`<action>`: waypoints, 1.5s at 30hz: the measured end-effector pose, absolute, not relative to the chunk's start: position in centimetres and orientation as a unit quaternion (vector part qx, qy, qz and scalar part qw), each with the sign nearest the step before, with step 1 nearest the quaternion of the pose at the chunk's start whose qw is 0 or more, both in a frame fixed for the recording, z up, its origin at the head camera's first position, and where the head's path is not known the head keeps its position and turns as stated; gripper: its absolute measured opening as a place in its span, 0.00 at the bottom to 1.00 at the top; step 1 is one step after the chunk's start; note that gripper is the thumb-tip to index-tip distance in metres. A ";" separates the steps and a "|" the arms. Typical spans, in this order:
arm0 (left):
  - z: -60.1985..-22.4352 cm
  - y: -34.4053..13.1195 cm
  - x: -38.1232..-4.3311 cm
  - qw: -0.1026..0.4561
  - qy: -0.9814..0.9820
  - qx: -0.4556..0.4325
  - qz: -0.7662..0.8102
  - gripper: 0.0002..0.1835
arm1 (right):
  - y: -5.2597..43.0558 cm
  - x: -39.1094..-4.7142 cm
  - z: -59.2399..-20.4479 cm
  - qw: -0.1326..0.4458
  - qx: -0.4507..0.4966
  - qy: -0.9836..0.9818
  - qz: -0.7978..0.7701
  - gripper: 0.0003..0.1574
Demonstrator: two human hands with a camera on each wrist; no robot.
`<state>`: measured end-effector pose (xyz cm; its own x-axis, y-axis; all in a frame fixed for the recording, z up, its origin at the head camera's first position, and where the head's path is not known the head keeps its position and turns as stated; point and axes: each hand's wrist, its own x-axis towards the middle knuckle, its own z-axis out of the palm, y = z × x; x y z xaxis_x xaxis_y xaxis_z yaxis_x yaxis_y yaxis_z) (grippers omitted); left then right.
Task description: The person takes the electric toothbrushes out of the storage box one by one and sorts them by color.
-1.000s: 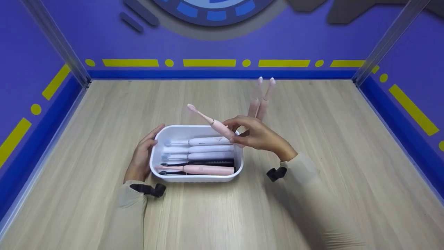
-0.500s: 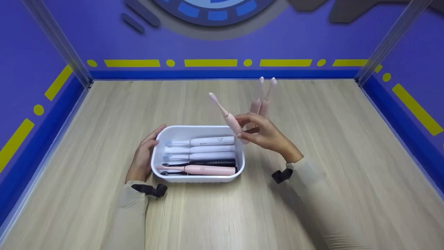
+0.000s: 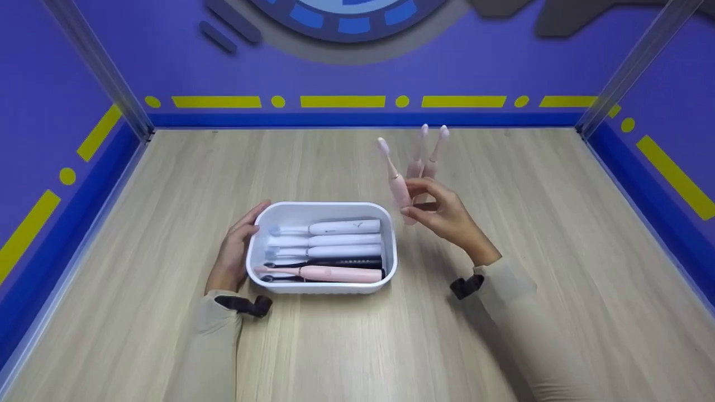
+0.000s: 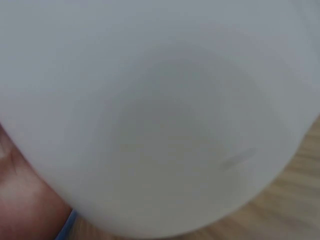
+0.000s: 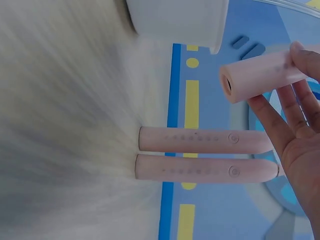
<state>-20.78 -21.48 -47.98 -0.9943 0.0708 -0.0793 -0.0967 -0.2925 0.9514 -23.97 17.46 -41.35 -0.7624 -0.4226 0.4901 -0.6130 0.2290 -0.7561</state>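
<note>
My right hand [image 3: 449, 220] pinches the handle of a pink electric toothbrush [image 3: 399, 187] between thumb and fingers, brush head up and tilted slightly left. Its hollow-looking base end faces the camera in the right wrist view, above the table. Just behind that hand two more pink electric toothbrushes [image 5: 210, 140] [image 5: 205, 167] stand upright on the table. My left hand [image 3: 230, 254] rests along the left wall of a white plastic box [image 3: 394, 251], its thumb at the rim. The box wall fills most of the left wrist view.
Inside the box lie several electric toothbrushes side by side: white ones [image 3: 343, 240], black ones [image 3: 357, 261] and a pink one [image 3: 346, 274] in front. Blue side walls and a back wall [image 3: 357, 119] bound the wood-grain table [image 3: 324, 346].
My right hand has carried the pink toothbrush rightward, from over the box to beside its right end, turning it more upright. The left hand stays on the box.
</note>
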 end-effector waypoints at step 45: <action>-48.0 -21.3 -20.9 0.058 0.566 -0.005 0.823 0.32 | 20.4 -23.9 -41.9 0.214 0.214 -0.746 0.593 0.28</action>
<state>-20.86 -21.33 -48.04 -0.9931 0.0905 -0.0741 -0.1015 -0.3531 0.9301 -23.91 20.41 -41.86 -0.8169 -0.0652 0.5731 -0.5730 0.2055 -0.7934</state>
